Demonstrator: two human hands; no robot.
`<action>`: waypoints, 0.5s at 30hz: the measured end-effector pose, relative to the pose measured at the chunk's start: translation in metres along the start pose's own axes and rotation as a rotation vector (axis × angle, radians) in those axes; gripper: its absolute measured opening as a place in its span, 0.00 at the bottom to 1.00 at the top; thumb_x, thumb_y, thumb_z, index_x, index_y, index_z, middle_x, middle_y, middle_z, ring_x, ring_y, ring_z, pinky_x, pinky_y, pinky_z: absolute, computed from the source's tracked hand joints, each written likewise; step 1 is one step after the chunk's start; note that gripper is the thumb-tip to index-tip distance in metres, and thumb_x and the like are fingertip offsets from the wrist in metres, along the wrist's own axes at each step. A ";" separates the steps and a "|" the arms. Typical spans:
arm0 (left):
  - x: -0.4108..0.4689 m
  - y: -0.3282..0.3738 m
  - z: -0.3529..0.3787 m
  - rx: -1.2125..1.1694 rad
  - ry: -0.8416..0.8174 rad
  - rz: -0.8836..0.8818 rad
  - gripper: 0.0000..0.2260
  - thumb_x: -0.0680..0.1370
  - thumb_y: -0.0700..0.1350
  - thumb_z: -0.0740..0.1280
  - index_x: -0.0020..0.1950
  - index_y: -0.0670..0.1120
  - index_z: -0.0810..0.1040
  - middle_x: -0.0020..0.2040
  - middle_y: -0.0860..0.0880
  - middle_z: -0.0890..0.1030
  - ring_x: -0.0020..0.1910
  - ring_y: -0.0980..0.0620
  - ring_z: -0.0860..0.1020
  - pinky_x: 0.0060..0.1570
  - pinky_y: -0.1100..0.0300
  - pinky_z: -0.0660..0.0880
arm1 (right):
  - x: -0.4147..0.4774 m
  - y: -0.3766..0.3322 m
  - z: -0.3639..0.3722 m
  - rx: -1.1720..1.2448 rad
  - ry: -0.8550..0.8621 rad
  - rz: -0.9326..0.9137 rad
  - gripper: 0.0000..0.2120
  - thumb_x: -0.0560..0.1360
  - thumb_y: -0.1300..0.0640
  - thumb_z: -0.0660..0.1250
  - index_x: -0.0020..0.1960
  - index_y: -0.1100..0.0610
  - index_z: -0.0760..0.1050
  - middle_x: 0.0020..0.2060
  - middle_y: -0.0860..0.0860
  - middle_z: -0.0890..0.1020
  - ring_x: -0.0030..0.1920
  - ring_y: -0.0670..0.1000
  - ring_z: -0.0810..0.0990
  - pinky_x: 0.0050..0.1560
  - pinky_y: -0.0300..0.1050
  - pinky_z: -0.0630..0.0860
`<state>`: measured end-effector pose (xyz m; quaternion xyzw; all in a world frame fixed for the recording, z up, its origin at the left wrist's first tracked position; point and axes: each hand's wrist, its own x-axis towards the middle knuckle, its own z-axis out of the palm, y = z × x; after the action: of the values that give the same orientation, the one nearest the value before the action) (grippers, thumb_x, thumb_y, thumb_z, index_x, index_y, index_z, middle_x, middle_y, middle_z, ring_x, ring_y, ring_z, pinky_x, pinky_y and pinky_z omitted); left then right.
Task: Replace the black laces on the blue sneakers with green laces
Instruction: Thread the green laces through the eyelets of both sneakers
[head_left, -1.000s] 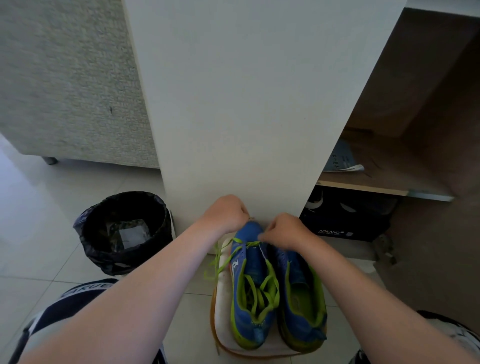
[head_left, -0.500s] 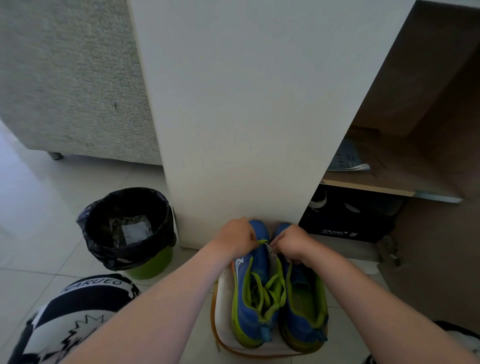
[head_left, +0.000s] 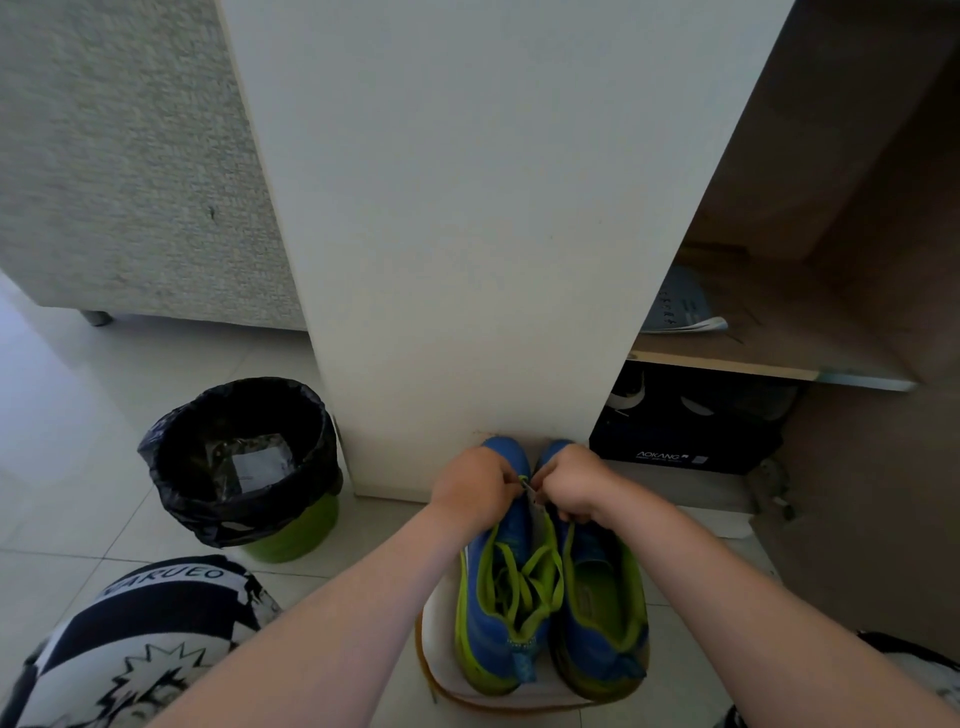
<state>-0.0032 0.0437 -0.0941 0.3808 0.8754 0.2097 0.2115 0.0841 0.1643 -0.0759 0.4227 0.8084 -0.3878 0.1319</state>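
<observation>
Tiled floor (head_left: 78, 441), white cabinet panel far. Blue sneakers (head_left: 597, 623) side by side on white mat (head_left: 439, 649), long axes near-to-far, toes at the panel, heels near. Left hand (head_left: 475, 480) and right hand (head_left: 574, 483) clenched over the toes, both pinching green lace (head_left: 524, 577) of the left shoe. Black shoebox (head_left: 680, 441) at right reads "AOKANG". Lined bin (head_left: 291, 525) at left.

Dim overall, lit by cool daylight from the left. Brightest on the floor (head_left: 62, 426), washed pale toward the left edge. Falls to murky brown inside the shelf (head_left: 727, 365) recess at right. Soft, diffuse shadows under the bin (head_left: 171, 441) and beside the sneakers (head_left: 488, 629). Bows the panel (head_left: 467, 234) edges outward toward the corners, wide-angle style. Slightly soft everywhere, clearest at centre frame.
</observation>
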 end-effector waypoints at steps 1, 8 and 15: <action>0.000 0.000 0.000 0.009 0.000 0.003 0.09 0.78 0.50 0.66 0.44 0.49 0.84 0.44 0.50 0.83 0.46 0.48 0.80 0.43 0.56 0.76 | -0.001 0.000 0.000 -0.007 -0.001 0.000 0.11 0.77 0.65 0.64 0.55 0.66 0.82 0.29 0.62 0.80 0.23 0.54 0.70 0.25 0.39 0.64; 0.004 -0.003 -0.001 -0.009 -0.050 0.008 0.10 0.78 0.49 0.68 0.46 0.45 0.85 0.44 0.44 0.83 0.41 0.48 0.77 0.41 0.56 0.75 | -0.013 -0.008 0.001 -0.129 0.050 -0.074 0.18 0.74 0.44 0.70 0.41 0.59 0.86 0.19 0.52 0.76 0.19 0.47 0.73 0.30 0.40 0.72; 0.006 -0.003 -0.003 0.022 -0.089 0.040 0.10 0.79 0.44 0.66 0.47 0.40 0.84 0.46 0.42 0.83 0.48 0.44 0.80 0.42 0.56 0.73 | -0.001 0.000 0.007 -0.101 0.101 -0.087 0.09 0.73 0.58 0.69 0.38 0.59 0.85 0.30 0.59 0.83 0.23 0.52 0.74 0.28 0.39 0.72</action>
<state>-0.0102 0.0455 -0.0948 0.4093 0.8596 0.1873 0.2419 0.0841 0.1583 -0.0798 0.3988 0.8503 -0.3300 0.0952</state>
